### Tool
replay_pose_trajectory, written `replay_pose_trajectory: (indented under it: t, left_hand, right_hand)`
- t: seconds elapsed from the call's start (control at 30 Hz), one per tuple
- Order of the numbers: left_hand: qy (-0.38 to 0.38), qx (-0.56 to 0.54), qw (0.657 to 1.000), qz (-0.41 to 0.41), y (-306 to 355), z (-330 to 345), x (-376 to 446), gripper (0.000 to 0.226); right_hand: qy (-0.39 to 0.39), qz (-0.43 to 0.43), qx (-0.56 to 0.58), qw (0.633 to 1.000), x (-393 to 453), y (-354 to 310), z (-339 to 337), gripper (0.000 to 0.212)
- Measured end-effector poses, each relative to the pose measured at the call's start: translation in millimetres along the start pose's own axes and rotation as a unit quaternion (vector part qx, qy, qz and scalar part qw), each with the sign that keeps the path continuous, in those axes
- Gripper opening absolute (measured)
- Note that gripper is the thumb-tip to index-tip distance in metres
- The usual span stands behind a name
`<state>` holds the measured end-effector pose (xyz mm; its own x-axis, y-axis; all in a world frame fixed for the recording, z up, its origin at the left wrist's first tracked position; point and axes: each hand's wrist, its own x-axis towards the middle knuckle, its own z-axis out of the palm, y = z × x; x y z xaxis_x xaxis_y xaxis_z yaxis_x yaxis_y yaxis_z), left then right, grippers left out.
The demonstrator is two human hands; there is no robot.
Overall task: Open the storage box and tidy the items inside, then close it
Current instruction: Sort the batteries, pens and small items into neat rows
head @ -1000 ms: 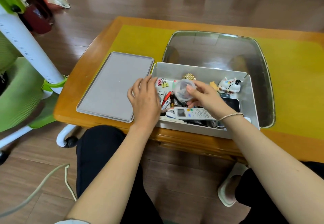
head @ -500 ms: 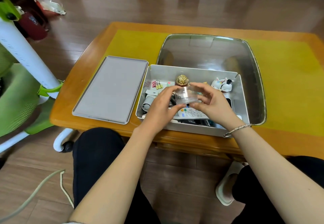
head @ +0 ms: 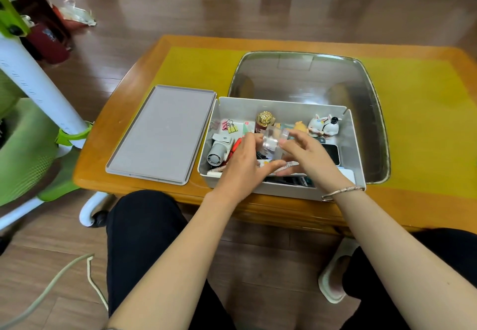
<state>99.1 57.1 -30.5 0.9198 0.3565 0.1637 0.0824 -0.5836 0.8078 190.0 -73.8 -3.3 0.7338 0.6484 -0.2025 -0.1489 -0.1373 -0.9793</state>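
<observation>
- Wooden counter (head: 124,149) with a yellow centre panel stands on brown plank flooring; its near edge runs just above the seated person's knees, and its rounded left corner lies near a green-and-white chair (head: 31,133).
- Storage box (head: 357,149), pale grey and without its cover, sits at the near edge of the counter, its long axis running left to right; its front wall is level with the counter's edge.
- Lid (head: 165,133) lies flat on the counter just left of the box, apart from it by a narrow gap, its long axis running from near to far and slightly tilted to the right.
- Metal tray (head: 309,76) lies behind the box and to its right; the box's rear wall overlaps the tray's near part.
- Bare yellow surface extends to the right of the tray and behind the lid.
- Left hand (head: 240,159) and right hand (head: 307,154) meet over the middle of the box; the grip of each is narrow, fingertips pinching a small clear container (head: 271,141) from opposite sides, held above the contents.
- Contents visible: gold-capped bottle (head: 265,120) upright at the rear wall, cat figurines (head: 324,126) at the rear right, binder clips (head: 229,126) at the rear left, a grey cylindrical device (head: 218,151) at the left wall.
- Bracelet (head: 343,191) encircles the right wrist.
</observation>
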Motion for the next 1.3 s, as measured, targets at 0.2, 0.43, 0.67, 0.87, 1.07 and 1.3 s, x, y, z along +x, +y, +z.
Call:
replay_pose_trajectory:
  t: [0.2, 0.43, 0.67, 0.87, 1.07, 1.3]
  left_hand:
    - [-0.045, -0.165, 0.985, -0.035, 8.9, -9.9, 4.9, 0.028]
    - [-0.072, -0.148, 0.986, 0.022, 8.5, -10.7, 2.3, 0.051]
    - [-0.073, -0.193, 0.978, -0.007, 11.0, -12.6, 1.6, 0.049]
    - [-0.077, -0.235, 0.969, -0.013, 12.4, -12.4, 2.6, 0.049]
    - [-0.084, -0.223, 0.971, 0.004, 13.7, -12.8, 1.8, 0.051]
    - [-0.087, -0.245, 0.965, -0.032, 11.0, -13.9, 4.8, 0.045]
  right_hand:
    - [-0.071, -0.040, -0.055, 0.995, -1.2, -8.7, -20.5, 0.052]
    - [-0.092, 0.028, 0.060, 0.994, 1.5, -5.3, -17.7, 0.046]
    - [-0.082, 0.042, 0.004, 0.996, 5.8, -4.9, -14.3, 0.057]
    - [-0.102, 0.001, 0.000, 0.995, 1.9, -2.3, -21.9, 0.052]
    - [-0.086, 0.086, 0.016, 0.992, 5.1, -9.8, -21.7, 0.056]
    - [-0.083, 0.047, -0.010, 0.995, 5.2, -12.3, -21.7, 0.058]
